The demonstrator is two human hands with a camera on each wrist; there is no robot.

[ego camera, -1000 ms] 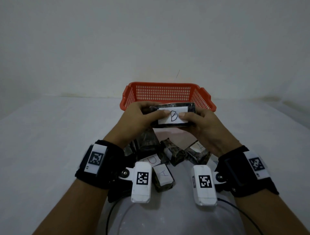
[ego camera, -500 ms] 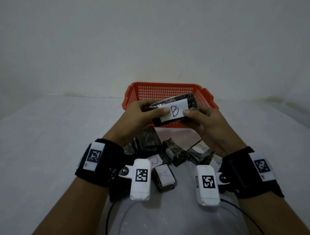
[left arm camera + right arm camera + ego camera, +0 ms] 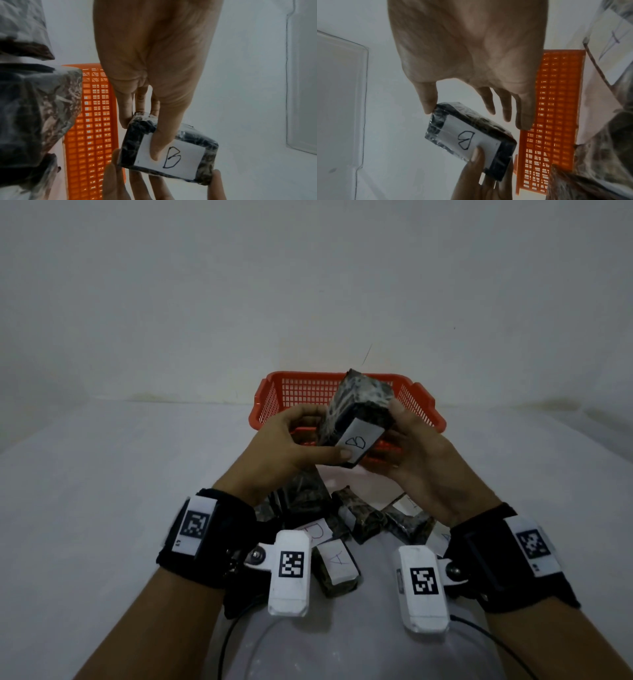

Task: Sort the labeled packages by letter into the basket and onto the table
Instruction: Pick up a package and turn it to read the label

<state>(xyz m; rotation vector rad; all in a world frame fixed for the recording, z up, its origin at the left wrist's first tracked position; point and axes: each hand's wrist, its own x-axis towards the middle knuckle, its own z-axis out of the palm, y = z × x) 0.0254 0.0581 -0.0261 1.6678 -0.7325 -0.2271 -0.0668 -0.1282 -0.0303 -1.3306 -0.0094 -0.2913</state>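
A dark camouflage-wrapped package with a white label "B" [image 3: 358, 440] is held in the air just in front of the red mesh basket [image 3: 308, 376], tipped steeply with its far end up. My left hand [image 3: 301, 440] grips its lower end, thumb pressed on the label [image 3: 188, 162] and fingers behind. My right hand [image 3: 418, 460] holds the other side, its thumb tip on the package's end [image 3: 462, 135]. Several more wrapped packages lie in a pile below my wrists, among them one marked "A" [image 3: 337, 566] and one with a red letter [image 3: 317, 532].
The pale table [image 3: 102, 508] stretches left and right of the pile. A plain wall stands right behind the basket [image 3: 96, 121]. White wrist cameras [image 3: 289, 573] and their cables hang over the near table edge.
The "B" package has turned from lying flat across both hands to standing tilted, far end raised toward the basket. My right thumb has slid off the label to the package's end.
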